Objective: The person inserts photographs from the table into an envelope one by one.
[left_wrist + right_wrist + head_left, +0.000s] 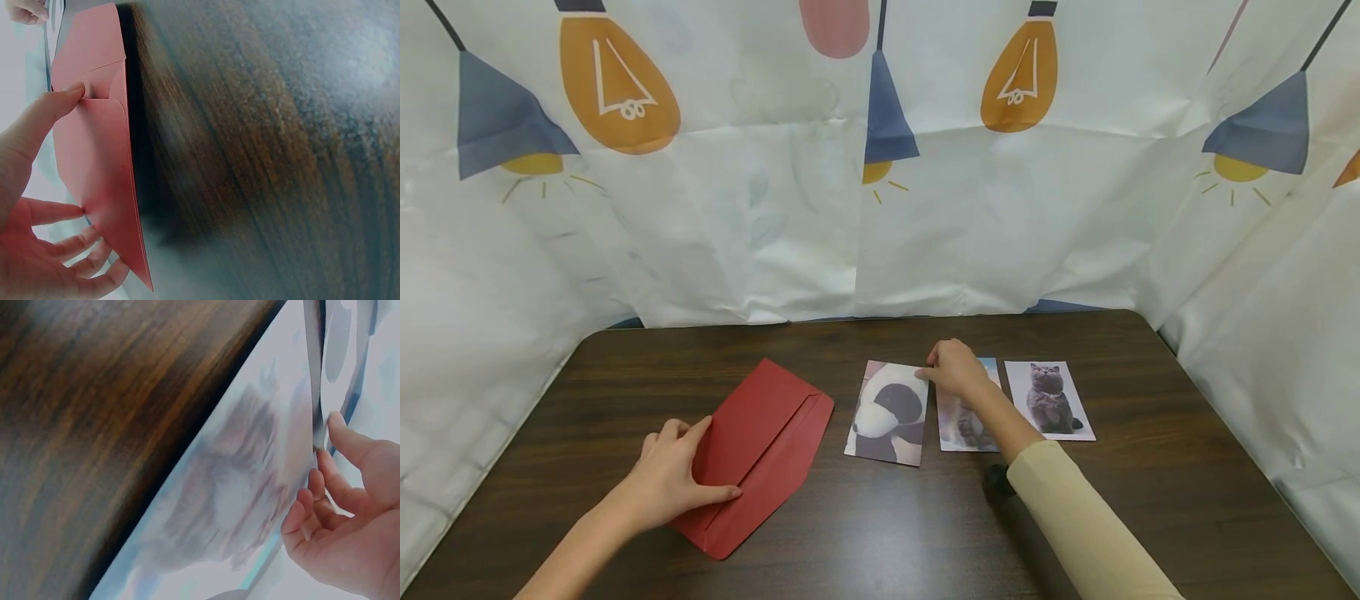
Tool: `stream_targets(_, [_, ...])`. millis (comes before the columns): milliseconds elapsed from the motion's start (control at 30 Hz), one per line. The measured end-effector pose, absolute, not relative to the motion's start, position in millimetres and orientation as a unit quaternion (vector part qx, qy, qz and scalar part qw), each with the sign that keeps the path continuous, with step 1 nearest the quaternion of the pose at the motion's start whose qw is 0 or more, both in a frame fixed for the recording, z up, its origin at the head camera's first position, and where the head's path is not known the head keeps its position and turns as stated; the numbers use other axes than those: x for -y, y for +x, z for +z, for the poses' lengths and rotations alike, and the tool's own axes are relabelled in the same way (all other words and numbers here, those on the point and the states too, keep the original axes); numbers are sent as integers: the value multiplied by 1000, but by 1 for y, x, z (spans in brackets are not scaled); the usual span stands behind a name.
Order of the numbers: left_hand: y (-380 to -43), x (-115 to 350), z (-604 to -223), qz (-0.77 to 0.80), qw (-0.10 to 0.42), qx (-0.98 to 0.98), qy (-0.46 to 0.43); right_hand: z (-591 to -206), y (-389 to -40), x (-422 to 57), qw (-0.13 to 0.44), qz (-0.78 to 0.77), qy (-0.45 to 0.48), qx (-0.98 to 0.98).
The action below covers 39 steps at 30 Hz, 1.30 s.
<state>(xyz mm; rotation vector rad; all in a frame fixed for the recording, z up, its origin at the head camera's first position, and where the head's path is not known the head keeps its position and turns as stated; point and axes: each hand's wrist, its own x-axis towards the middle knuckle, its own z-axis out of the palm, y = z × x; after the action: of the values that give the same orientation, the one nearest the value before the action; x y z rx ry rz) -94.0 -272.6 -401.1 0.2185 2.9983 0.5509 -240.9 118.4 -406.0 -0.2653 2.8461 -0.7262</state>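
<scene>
A red envelope (pixel 760 450) lies slantwise on the left part of the table, its flap side up and its pocket mouth showing. My left hand (pixel 673 471) holds it, the thumb (pixel 70 97) on its face by the pocket mouth and the fingers along the opposite edge. Right of the envelope is a panda picture card (pixel 886 417). With thumb and index finger, my right hand (pixel 957 368) pinches that card at its upper right edge. Under my right wrist lies a second card (pixel 957 421) with a blurred furry animal, partly hidden by the arm.
A third card, showing a grey cat (pixel 1051 400), lies at the right of the row. All of it is on a dark wood-grain table (pixel 1157 467). A white curtain (pixel 955 242) printed with lamps and bulbs hangs behind and at both sides.
</scene>
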Motion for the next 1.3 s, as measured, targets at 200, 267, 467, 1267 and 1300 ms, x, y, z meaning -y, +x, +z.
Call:
stream_targets(200, [-94, 273, -399, 175, 41, -981, 70, -408, -242, -119, 99, -247, -96, -959])
stream_targets(267, [-94, 273, -398, 172, 36, -982, 72, -408, -242, -119, 101, -248, -95, -959])
stream_targets(467, [-93, 273, -397, 171, 24, -982, 77, -409, -242, -118, 115, -259, -87, -955])
stream_targets(1267, [-94, 265, -389, 176, 1, -983, 59, -411, -236, -117, 84, -443, -81, -889])
stream_targets(1300, [-94, 264, -389, 175, -1, -983, 59, -411, -236, -118, 83, -450, -81, -886])
